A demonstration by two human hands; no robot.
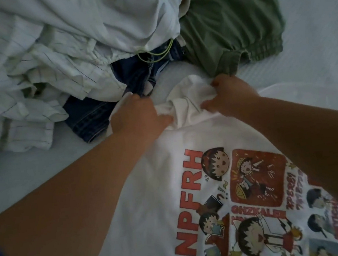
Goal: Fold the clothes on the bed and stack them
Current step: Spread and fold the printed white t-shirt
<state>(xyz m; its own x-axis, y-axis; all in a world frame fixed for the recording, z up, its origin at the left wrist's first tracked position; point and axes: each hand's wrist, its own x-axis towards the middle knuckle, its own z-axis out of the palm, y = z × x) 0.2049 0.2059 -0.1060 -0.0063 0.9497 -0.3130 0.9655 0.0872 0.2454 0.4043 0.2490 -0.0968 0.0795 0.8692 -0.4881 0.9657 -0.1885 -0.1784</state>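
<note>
The task looks barely begun: no folded stack shows, and a heap of striped white shirts, dark jeans and a green garment lies unfolded on the bed. Nearer, a white cartoon-print T-shirt lies spread. The left hand and right hand each grip its bunched far edge, fingers curled.

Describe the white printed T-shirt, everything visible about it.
The white T-shirt looks like soft cotton, with a cartoon print and red letters NPFRH. It lies spread on the bed, near the viewer, unfolded. Its far end is bunched where the left hand and right hand grip it. Both forearms cross over it.
</note>
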